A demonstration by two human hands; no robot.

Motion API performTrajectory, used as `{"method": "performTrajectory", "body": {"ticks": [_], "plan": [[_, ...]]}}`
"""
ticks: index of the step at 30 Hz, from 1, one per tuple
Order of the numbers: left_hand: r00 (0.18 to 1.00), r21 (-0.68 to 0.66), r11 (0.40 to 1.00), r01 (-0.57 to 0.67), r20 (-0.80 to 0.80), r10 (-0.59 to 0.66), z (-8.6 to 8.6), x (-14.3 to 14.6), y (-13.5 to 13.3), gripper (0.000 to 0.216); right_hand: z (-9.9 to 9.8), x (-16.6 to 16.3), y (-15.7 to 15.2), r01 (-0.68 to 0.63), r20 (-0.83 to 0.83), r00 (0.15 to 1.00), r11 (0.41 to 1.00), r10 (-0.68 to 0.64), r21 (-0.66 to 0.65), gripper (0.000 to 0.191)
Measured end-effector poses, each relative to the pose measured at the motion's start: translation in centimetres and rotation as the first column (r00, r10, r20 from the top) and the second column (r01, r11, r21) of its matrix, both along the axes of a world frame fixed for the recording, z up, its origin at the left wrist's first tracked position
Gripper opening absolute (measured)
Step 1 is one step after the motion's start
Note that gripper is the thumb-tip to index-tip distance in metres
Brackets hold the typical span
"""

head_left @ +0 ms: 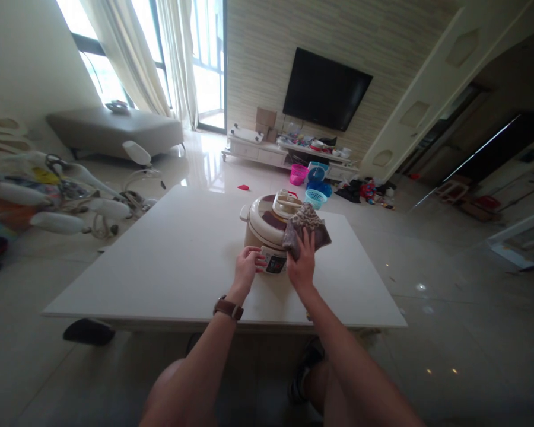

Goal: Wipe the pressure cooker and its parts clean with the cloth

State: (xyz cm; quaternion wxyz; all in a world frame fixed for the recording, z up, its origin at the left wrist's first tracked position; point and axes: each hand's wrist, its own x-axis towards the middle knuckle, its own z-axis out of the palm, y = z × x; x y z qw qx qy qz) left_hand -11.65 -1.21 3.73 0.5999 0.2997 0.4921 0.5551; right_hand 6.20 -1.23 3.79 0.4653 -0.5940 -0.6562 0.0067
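A cream rice cooker [263, 224] with a brown-trimmed lid and a top handle stands on a white table [178, 261]. My left hand [246, 267], a brown watch on its wrist, rests with curled fingers against the cooker's front lower edge by the control panel. My right hand [302, 261] presses a brown patterned cloth [307, 228] onto the right side of the lid, fingers closed on the fabric.
Behind the table, a low TV stand [267, 155] carries clutter under a wall-mounted television [324, 89]. Plastic baskets [314, 184] lie on the floor beyond. A white drying rack [62, 198] stands left. A grey daybed [111, 130] sits by the windows.
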Motion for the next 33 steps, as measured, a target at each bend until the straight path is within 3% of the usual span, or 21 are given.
{"method": "performTrajectory", "body": {"ticks": [3, 6, 11, 19, 22, 28, 33], "plan": [[1.000, -0.007, 1.000, -0.001, -0.002, 0.001, -0.3, 0.1, -0.1, 0.028, -2.9, -1.4, -3.0, -0.097, -0.028, 0.995, 0.995, 0.096, -0.030, 0.069], [1.000, -0.013, 1.000, 0.000, -0.015, 0.000, -0.6, 0.0, -0.3, 0.029, -5.3, -1.1, -3.6, -0.081, -0.248, 0.966, 0.996, 0.071, -0.032, 0.067], [0.999, -0.033, 0.999, -0.026, -0.048, 0.024, -0.8, 0.0, 0.4, 0.028, -7.2, -0.5, -1.8, 0.107, -0.701, 0.699, 0.990, -0.142, -0.094, 0.064], [0.982, -0.010, 0.990, -0.143, -0.126, 0.140, -2.5, 0.9, 2.5, 0.021, -7.1, 2.1, 2.1, 0.188, -0.821, 0.414, 0.920, -0.392, -0.344, 0.043], [0.957, 0.037, 0.978, -0.203, -0.205, 0.206, -3.7, 1.3, 3.2, 0.018, -7.6, 0.6, 1.2, 0.183, -0.836, 0.386, 0.921, -0.389, -0.344, 0.044], [0.940, 0.064, 0.972, -0.226, -0.249, 0.235, -5.2, 1.9, 3.8, 0.018, -7.1, -5.8, -3.6, 0.129, -0.870, 0.358, 0.941, -0.339, -0.314, 0.049], [0.923, 0.087, 0.966, -0.242, -0.287, 0.257, -5.4, 1.9, 3.9, 0.016, -6.1, -7.2, -5.6, 0.048, -0.879, 0.378, 0.954, -0.290, -0.295, 0.042]]}}
